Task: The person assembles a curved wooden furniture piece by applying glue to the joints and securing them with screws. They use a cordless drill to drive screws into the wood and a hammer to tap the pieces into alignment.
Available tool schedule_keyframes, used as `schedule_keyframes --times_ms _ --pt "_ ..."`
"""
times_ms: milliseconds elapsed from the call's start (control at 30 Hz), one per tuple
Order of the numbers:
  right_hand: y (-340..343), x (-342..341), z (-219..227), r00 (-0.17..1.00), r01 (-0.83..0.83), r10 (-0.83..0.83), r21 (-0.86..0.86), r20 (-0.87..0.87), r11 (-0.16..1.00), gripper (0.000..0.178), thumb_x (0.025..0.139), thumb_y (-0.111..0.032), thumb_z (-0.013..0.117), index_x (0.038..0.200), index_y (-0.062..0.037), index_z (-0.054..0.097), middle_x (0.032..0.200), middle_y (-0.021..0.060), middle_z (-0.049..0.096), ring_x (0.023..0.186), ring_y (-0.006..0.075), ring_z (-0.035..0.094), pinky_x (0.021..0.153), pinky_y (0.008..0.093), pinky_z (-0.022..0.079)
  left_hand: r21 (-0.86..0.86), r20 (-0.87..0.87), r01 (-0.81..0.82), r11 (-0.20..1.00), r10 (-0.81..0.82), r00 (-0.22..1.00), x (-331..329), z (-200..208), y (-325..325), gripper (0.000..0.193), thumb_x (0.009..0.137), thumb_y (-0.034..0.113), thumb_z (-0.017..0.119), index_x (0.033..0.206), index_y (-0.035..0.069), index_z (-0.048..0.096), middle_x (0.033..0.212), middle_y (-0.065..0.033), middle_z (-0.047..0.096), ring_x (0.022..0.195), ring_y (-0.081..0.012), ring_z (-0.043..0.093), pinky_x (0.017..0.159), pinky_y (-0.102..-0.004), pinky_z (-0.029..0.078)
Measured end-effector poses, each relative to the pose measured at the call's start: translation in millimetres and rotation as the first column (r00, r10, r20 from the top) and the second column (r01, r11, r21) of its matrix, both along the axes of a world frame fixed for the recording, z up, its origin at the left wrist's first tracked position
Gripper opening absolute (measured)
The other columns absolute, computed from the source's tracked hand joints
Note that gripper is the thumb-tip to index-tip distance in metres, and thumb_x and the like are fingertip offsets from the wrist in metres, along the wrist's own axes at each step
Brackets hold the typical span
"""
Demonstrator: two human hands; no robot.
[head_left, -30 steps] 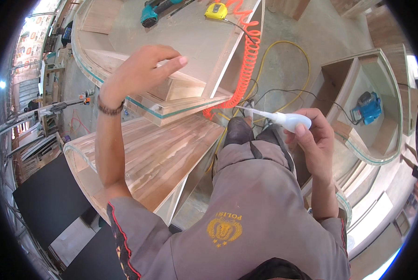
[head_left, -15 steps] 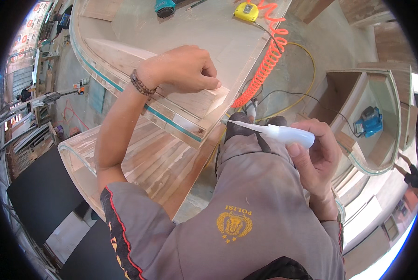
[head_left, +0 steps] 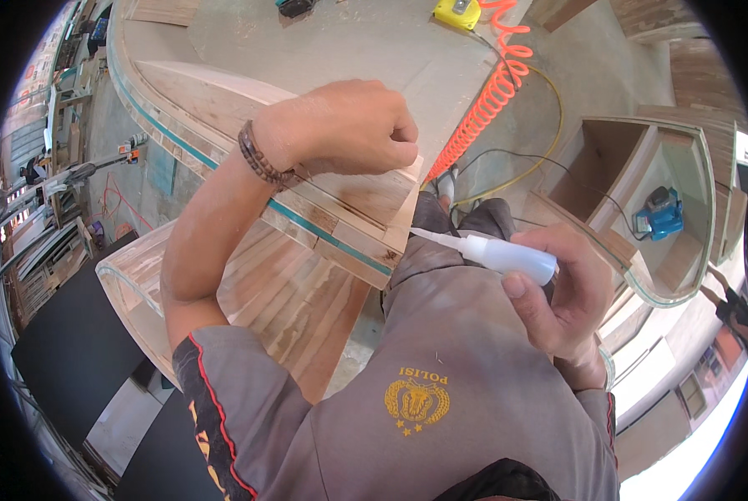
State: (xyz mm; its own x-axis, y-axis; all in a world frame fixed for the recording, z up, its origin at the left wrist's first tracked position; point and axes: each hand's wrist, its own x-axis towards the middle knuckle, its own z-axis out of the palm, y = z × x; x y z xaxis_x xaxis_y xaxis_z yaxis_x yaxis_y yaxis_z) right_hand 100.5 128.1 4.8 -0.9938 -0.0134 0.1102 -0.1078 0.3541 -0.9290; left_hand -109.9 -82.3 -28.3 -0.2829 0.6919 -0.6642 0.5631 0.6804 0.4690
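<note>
My right hand [head_left: 562, 292] grips a small translucent white squeeze bottle [head_left: 516, 260] between thumb and fingers. Its long thin nozzle points left, and the tip is close to the near right corner of a curved wooden panel [head_left: 353, 265]; I cannot tell whether they touch. A teal stripe runs along that panel's edge. My left hand [head_left: 353, 125] is closed with its fingers curled down over a wooden strip [head_left: 361, 196] on the panel. Its thumb lies at the strip's end, and whatever the fingers hold is hidden underneath. A beaded bracelet [head_left: 257, 154] circles the left wrist.
An orange coiled hose [head_left: 482, 108] hangs along the panel's right side, near a yellow tape measure [head_left: 457, 12]. A teal and black power tool [head_left: 294, 7] lies on the panel. Right, a blue power tool [head_left: 659, 215] sits in a curved wooden cabinet [head_left: 616, 142].
The panel and my left hand appear farther right in the view. The bottle has shifted slightly down, and its nozzle tip is closer to the panel's corner. Both hands stay closed.
</note>
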Motion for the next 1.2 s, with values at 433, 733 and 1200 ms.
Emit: schedule_keyframes --times_ms 433,733,1200 --pt "-18.9 -6.2 -7.0 0.984 -0.019 0.031 0.071 -0.177 0.997 0.033 0.071 -0.003 0.083 0.098 0.0065 0.068 0.075 0.0140 0.068 0.061 0.0236 0.064 0.052 0.0305 0.049 0.226 0.117 0.022 0.974 -0.049 0.992 -0.8 -14.6 -9.4 0.030 0.094 0.023 0.047 0.087 -0.005 0.057 0.088 -0.0241 0.058 0.085 -0.0415 0.056 0.080 -0.0473 0.046" --pt "-19.9 -0.3 -8.0 0.987 -0.030 0.040 0.062 -0.156 0.998 0.031 0.071 -0.001 0.082 0.098 0.0064 0.069 0.077 0.0143 0.070 0.062 0.0232 0.063 0.052 0.0312 0.049 0.215 0.132 0.037 0.976 -0.067 0.989 -1.9 -11.0 -6.2 0.030 0.095 0.023 0.047 0.086 -0.005 0.056 0.085 -0.0229 0.057 0.084 -0.0405 0.055 0.078 -0.0471 0.045" --pt "-27.7 -2.9 -9.8 0.973 -0.048 0.080 0.146 -0.217 0.988 0.029 0.073 -0.005 0.082 0.096 0.0049 0.067 0.072 0.0115 0.066 0.060 0.0255 0.062 0.053 0.0341 0.050 0.249 0.106 0.050 0.967 -0.078 0.991 -1.3 -12.3 -8.8 0.029 0.094 0.021 0.046 0.085 -0.004 0.056 0.086 -0.0247 0.058 0.086 -0.0424 0.057 0.080 -0.0492 0.046"
